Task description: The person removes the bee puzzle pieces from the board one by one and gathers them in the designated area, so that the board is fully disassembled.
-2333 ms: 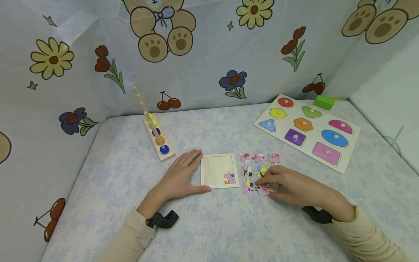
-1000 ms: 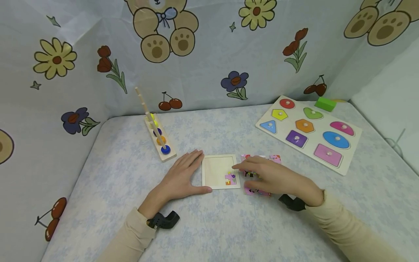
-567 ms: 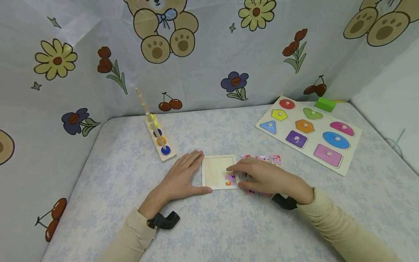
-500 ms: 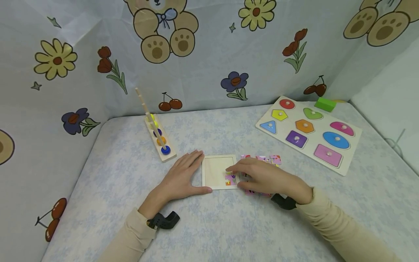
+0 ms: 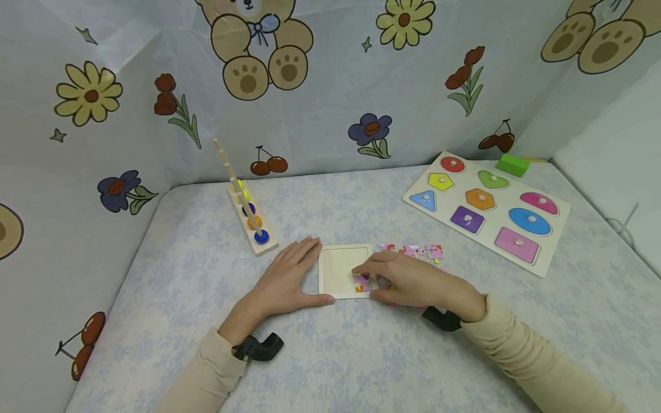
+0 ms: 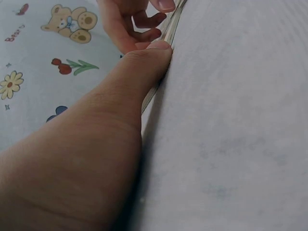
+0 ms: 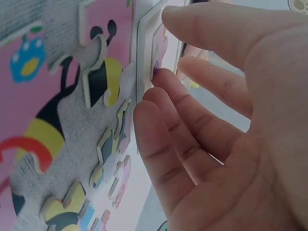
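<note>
A square wooden puzzle tray (image 5: 335, 258) lies on the table with one pink puzzle piece (image 5: 360, 284) in its lower right corner. My left hand (image 5: 289, 281) rests flat beside it, fingers along its left side and thumb at the front edge; the left wrist view shows that thumb (image 6: 149, 60) against the rim. My right hand (image 5: 408, 278) reaches over the tray's right side. Its index fingertip is at the top of the pink piece and its thumb near the right rim. In the right wrist view, loosely bent fingers (image 7: 168, 115) surround the piece (image 7: 159, 48), with no clear pinch.
Several loose puzzle pieces (image 5: 434, 251) lie right of the tray, partly under my right hand. A shape-knob board (image 5: 496, 212) stands back right with a green block (image 5: 513, 164) behind it. A wooden peg stand with coloured beads (image 5: 265, 246) is back left.
My right hand has moved left from the loose pieces to over the tray. The pink piece has shifted slightly left at the end. My left hand stays by the tray.
</note>
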Motion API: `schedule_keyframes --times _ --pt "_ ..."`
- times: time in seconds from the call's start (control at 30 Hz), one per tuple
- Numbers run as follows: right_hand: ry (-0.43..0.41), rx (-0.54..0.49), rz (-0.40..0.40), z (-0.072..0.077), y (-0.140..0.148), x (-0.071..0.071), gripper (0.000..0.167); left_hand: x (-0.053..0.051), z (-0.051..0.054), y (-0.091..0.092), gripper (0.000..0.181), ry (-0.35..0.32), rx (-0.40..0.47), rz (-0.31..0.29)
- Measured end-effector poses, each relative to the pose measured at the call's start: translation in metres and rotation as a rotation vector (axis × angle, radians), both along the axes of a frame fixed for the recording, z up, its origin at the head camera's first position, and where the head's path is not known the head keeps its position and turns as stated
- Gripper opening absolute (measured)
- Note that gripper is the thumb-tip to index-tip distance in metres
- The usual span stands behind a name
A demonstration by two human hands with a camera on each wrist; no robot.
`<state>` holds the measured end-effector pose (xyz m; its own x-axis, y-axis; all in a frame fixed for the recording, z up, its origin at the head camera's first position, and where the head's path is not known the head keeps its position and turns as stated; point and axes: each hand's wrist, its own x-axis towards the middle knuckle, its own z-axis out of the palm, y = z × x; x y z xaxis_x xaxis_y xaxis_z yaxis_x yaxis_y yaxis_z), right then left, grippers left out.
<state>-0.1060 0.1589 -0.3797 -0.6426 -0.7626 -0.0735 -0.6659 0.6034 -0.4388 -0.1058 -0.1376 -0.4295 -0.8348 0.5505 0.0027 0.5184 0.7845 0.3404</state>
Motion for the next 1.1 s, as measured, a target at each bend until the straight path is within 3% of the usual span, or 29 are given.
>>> schedule_keyframes --times 0.53,0.83,1.1 --pt "0.033 0.009 -0.035 0.0004 -0.0043 -0.0032 0.042 0.0004 -0.0009 -0.0006 0.117 0.020 0.008 -0.010" --pt "0.048 0.005 -0.016 0.0000 -0.0064 -0.0016 0.043 0.0001 -0.0014 -0.0003 0.117 0.011 0.004 -0.003" --pt "0.020 -0.010 -0.032 0.0009 -0.0084 -0.0017 0.044 0.0000 -0.0020 -0.0002 0.116 0.018 0.013 -0.004"
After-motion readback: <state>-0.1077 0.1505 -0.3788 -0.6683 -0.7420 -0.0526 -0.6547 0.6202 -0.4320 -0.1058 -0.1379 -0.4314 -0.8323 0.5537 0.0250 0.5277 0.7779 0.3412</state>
